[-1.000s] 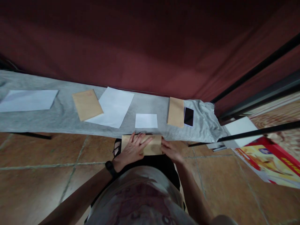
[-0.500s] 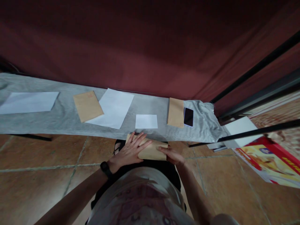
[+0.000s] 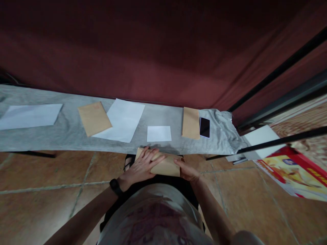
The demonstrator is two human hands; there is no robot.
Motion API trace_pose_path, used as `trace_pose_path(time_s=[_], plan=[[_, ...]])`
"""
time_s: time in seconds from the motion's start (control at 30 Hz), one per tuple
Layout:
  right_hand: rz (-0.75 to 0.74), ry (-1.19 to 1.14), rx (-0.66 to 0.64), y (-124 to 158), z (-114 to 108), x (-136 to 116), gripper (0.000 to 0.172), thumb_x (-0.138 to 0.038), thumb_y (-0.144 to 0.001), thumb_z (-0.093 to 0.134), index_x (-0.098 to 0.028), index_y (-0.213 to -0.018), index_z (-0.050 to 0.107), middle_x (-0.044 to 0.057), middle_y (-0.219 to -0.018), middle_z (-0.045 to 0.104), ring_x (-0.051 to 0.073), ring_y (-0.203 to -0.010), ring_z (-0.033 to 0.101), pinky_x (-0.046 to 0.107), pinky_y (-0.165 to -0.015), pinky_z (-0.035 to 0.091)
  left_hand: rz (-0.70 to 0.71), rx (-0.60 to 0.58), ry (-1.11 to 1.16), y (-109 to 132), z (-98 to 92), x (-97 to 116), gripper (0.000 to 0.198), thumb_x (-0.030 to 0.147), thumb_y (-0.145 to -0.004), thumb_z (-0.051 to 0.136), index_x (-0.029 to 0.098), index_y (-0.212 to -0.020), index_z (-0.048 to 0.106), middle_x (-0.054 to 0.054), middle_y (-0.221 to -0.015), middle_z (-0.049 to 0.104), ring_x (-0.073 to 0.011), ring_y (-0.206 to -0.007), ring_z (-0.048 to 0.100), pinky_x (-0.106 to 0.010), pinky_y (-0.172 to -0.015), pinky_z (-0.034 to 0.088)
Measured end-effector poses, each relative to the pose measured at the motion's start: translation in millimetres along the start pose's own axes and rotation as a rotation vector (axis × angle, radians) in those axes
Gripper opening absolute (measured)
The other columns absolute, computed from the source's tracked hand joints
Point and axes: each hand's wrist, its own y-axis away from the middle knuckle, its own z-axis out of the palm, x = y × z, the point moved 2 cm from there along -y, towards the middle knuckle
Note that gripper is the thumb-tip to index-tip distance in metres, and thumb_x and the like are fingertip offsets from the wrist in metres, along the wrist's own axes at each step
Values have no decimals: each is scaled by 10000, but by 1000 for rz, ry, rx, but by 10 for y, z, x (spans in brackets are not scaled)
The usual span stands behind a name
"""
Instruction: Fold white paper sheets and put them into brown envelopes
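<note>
A brown paper envelope (image 3: pixel 166 166) lies over my lap, just below the table's front edge. My left hand (image 3: pixel 143 165) rests flat on its left part, fingers stretched and somewhat apart. At its right end my right hand (image 3: pixel 187 170) grips the envelope, thumb on top and the other fingers mostly hidden beneath. Beyond it on the table is a small white sheet (image 3: pixel 159 133). Another brown envelope (image 3: pixel 190 123) lies to the right, beside a dark-screened phone (image 3: pixel 204 127). On the left a third brown envelope (image 3: pixel 94 119) overlaps a large white sheet (image 3: pixel 124 119).
The narrow table has a grey cloth (image 3: pixel 68 139). Another white sheet (image 3: pixel 30 115) lies at its far left. A dark red curtain (image 3: pixel 153 81) hangs behind. Black metal bars (image 3: pixel 283 140), a white box (image 3: pixel 263 137) and a red and yellow box (image 3: pixel 293 173) are at the right.
The view has shifted slightly. My right thumb has moved a little toward the envelope's right end. My left hand remains flat on the envelope.
</note>
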Motion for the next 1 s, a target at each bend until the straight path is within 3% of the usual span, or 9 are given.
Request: trace_pose_path(time_s=[0.13, 0.23, 0.37, 0.47, 0.6, 0.7, 0.83, 1.0], plan=[[-155, 47, -74, 9, 124, -214, 388, -563, -814, 689, -233, -1010, 742, 29, -940, 750, 232, -1034, 681, 364, -941, 554, -45, 4, -14, 4, -47, -123, 902, 221, -788, 706, 259, -1592, 301, -143, -1472, 498, -323, -1416, 409, -536, -1227, 233], [-272, 96, -38, -53, 112, -420, 390, -517, -803, 745, -201, -1032, 750, 39, -979, 762, 228, -1043, 682, 361, -981, 533, -131, 48, -61, 25, -133, -308, 915, 227, -791, 698, 229, -1599, 270, -171, -1482, 476, -339, -1421, 402, -555, -1220, 234], [-573, 335, 241, -285, -4, -667, 363, -481, -935, 584, -209, -1123, 731, 70, -1109, 764, 230, -1068, 697, 404, -1021, 520, -322, 121, -117, 132, -235, -592, 926, 333, -809, 699, 178, -1602, 247, -214, -1472, 468, -375, -1408, 410, -583, -1209, 233], [-703, 807, 459, -545, -7, -697, 350, -323, -972, 500, -207, -1244, 687, 97, -1291, 700, 235, -1213, 636, 422, -1101, 468, -415, 132, -132, 254, -263, -746, 963, 380, -804, 706, 170, -1608, 220, -216, -1461, 477, -384, -1394, 421, -591, -1201, 240], [-667, 1486, 412, -907, 178, -566, 447, -214, -974, 508, -125, -1408, 569, 167, -1545, 490, 268, -1444, 434, 433, -1207, 349, -469, 109, -158, 420, -244, -833, 970, 380, -806, 702, 174, -1610, 199, -208, -1445, 490, -381, -1370, 440, -585, -1191, 255], [-579, 1788, 368, -1084, 314, -528, 484, -244, -988, 517, -80, -1444, 517, 213, -1562, 449, 300, -1438, 436, 451, -1201, 348, -495, 96, -169, 538, -208, -846, 962, 389, -814, 698, 178, -1609, 198, -203, -1415, 512, -380, -1343, 460, -568, -1177, 277], [-497, 1985, 286, -1179, 414, -641, 460, -247, -990, 507, -38, -1398, 530, 269, -1481, 509, 322, -1302, 562, 440, -1062, 484, -538, 113, -183, 661, -171, -855, 939, 416, -834, 677, 185, -1609, 200, -206, -1418, 513, -387, -1310, 483, -565, -1158, 290], [-478, 2038, 218, -1201, 472, -768, 412, -58, -963, 408, -18, -1349, 546, 302, -1368, 574, 300, -1136, 662, 423, -910, 562, -566, 127, -178, 704, -139, -868, 910, 419, -850, 656, 179, -1608, 213, -201, -1424, 513, -378, -1305, 483, -551, -1161, 285]])
